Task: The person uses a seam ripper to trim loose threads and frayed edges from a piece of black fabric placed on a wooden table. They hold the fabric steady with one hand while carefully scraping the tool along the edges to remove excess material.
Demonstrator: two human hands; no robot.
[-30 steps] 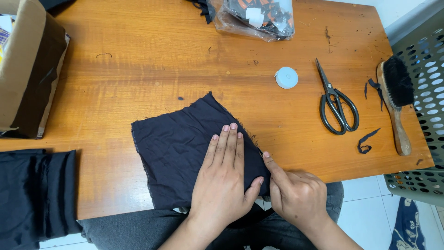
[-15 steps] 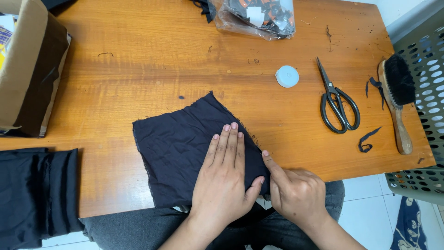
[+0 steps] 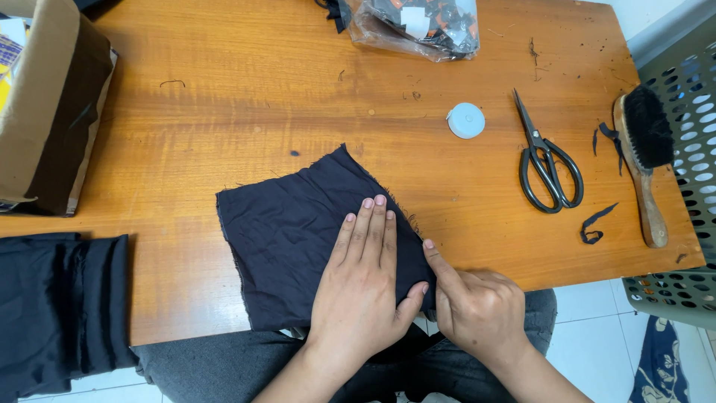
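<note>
Dark cloth square, lying flat near the front edge of the wooden table, one corner toward the middle of the board, lower edge just over the table's lip. Pressed down by the left hand, palm flat, fingers straight and together: no grasp, only weight, likely to keep the cloth smooth and unmoving. Met at its right edge by the right hand, loosely curled, forefinger stretched along the frayed border and thumb tucked by it, seemingly pinching or tracing that edge; whether anything is truly gripped, hard to tell.

Further dark fabric hanging at the left front of the table, apart from the square. Cardboard box at the far left, brown outside, dark inside, a patch of coloured print at its upper corner. Clear plastic bag at the far edge, holding black and orange pieces with a white label showing through. Small round white disc right of centre. Black scissors beside it, closed, handles toward the front. Wooden-handled brush with dark bristles near the right edge, black scraps around it. Grey perforated basket standing off the right side.
</note>
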